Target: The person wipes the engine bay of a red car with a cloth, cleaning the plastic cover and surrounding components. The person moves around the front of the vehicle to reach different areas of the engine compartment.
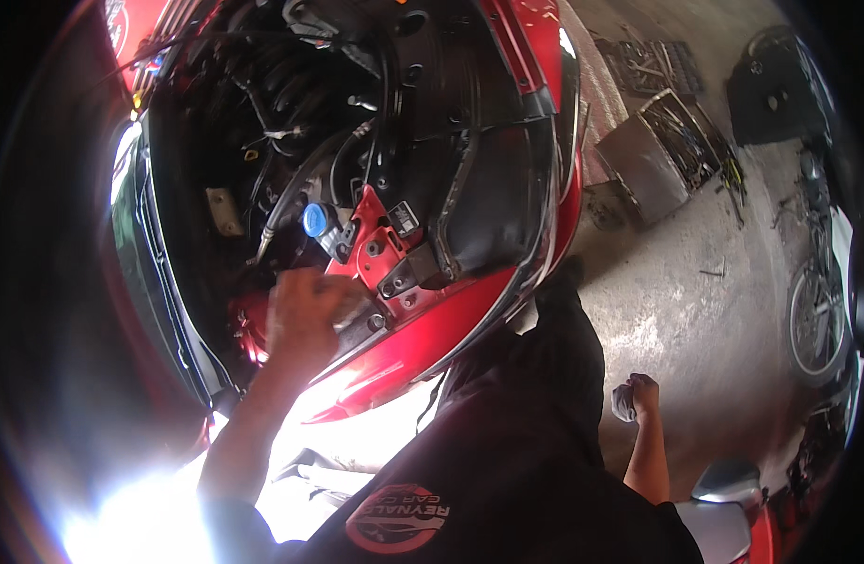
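Observation:
My left hand (305, 315) is over the inner edge of a red car's open engine bay, close to a black trim piece (361, 324) by the red fender (394, 352). Motion smears its fingers, so their grip cannot be told. A blue-capped filler neck (317, 222) stands just beyond it, beside a red metal bracket (368, 246). Low at my right side, my right hand (644, 391) is closed around a crumpled grey cloth (623, 402), away from the car.
An open metal toolbox (643, 169) full of tools sits on the concrete floor (676, 301) to the right. Behind it lies a tray of wrenches (650, 66). A bicycle wheel (817, 322) is at the far right. Bright glare covers the lower left.

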A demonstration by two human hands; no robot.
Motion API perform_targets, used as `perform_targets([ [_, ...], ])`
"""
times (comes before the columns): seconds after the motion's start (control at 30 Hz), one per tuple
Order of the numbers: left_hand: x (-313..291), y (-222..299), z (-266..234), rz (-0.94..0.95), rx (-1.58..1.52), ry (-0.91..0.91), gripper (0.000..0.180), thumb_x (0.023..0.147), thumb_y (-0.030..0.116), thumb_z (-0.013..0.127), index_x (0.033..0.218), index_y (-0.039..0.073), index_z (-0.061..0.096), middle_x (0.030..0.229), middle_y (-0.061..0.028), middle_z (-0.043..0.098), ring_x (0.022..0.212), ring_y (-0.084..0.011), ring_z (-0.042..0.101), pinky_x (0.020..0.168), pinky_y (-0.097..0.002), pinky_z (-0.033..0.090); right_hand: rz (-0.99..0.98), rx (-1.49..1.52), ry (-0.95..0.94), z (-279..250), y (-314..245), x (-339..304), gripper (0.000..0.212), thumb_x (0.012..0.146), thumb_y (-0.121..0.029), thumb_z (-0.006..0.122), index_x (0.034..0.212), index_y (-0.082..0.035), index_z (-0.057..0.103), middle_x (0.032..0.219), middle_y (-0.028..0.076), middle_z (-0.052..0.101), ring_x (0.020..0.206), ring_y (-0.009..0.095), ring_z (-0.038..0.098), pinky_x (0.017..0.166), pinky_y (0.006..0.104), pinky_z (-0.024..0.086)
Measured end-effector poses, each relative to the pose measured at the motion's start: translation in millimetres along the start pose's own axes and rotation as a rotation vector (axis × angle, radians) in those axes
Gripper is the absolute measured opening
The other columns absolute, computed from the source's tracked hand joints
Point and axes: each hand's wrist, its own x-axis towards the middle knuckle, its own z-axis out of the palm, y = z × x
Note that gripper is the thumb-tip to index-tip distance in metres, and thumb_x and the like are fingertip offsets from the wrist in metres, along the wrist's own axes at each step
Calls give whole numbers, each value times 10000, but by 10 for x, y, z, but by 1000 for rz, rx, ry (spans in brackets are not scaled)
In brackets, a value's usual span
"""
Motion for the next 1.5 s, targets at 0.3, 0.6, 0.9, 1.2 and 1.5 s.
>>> perform_targets([
  [0.3,-15,442,277,58,-135,-106,571,731,14,658,1280,167,695,1199,-115,540,1134,-318,508,993,-448,439,-110,-70,-63,-67,-682,253,299,925,-123,611,1147,57,699,998,135,739,892,204,692,834,321,538],
  [0.6,102,620,266,63,-127,-202,635,763,38,672,1376,199,643,1197,-118,533,1212,-309,470,1051,-468,372,-48,-112,-85,174,-622,339,292,912,-121,606,1127,49,707,974,137,740,880,223,698,826,336,548],
  [0.9,-21,451,449,175,-206,59,521,751,80,704,1265,160,682,1220,-88,561,1187,-277,492,975,-447,418,-108,-68,-34,128,-384,206,266,870,-69,583,1056,56,726,934,146,738,836,214,697,777,332,549],
  [1.2,70,662,174,171,60,-102,345,810,86,673,1151,133,696,1087,-98,584,1083,-253,544,910,-412,427,-155,-212,-99,180,-439,340,285,874,-128,597,1051,50,731,912,122,735,810,202,686,761,326,548],
  [1.5,12,545,275,141,23,-116,257,791,160,685,1042,184,733,1007,-74,617,1073,-260,544,945,-435,410,-173,-115,-94,196,-801,368,238,885,-170,605,963,27,714,879,95,709,792,197,652,751,360,518],
])
